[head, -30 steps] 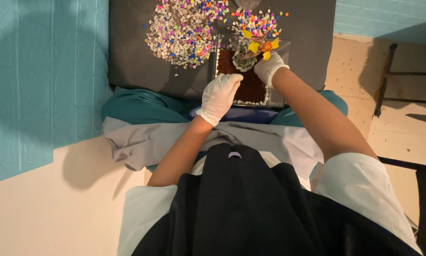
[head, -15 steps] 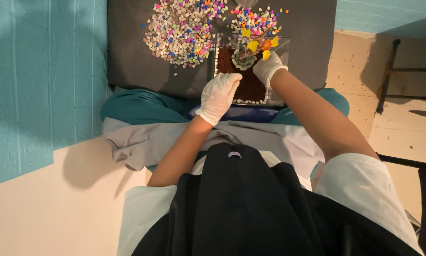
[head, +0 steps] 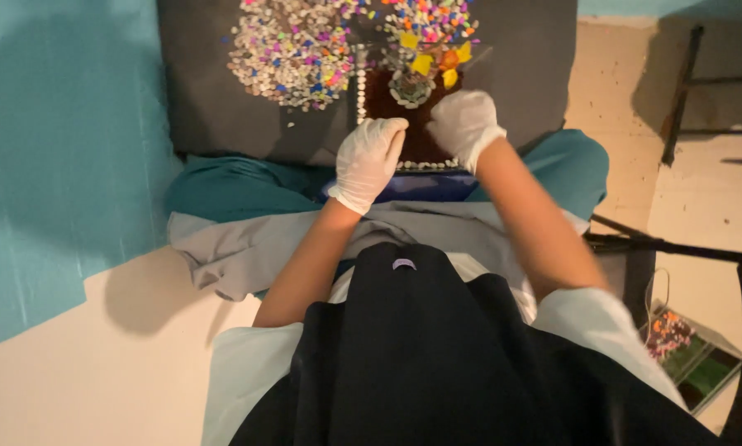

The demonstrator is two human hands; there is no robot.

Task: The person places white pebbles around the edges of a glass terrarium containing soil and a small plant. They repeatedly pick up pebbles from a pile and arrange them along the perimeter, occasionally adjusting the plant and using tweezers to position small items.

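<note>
A small dark-brown square board (head: 412, 116), edged with a row of pale beads along its left and near sides, lies on a dark grey mat (head: 214, 107) right in front of the person, its near edge touching a fold of blue cloth (head: 437, 186). On the board's far part sits a round cluster of pale grey pieces (head: 411, 87), with yellow and orange petal-shaped pieces (head: 437, 59) just beyond it.

The left hand (head: 369, 161), in a white glove, rests at the board's near left corner, fingers together and bent down onto the bead border; whether it pinches anything cannot be told. The right hand (head: 466, 124), also white-gloved, lies over the board's right side with fingers curled under; its grip is hidden too.

Compared with half a second ago, the view has tipped downward, so the board and both hands sit higher in the picture; the right hand has drawn back from the cluster toward the board's near right part, while the left hand stays at the same corner.

Left of the board spreads a heap of small white and many-coloured beads (head: 292, 54) on the mat, and a brighter heap (head: 433, 18) lies behind the petals. Teal cloth (head: 239, 186) and grey cloth (head: 239, 248) cover the lap. A dark metal frame (head: 677, 99) stands to the right, and a flat tray with coloured bits (head: 685, 355) lies on the floor at lower right.
</note>
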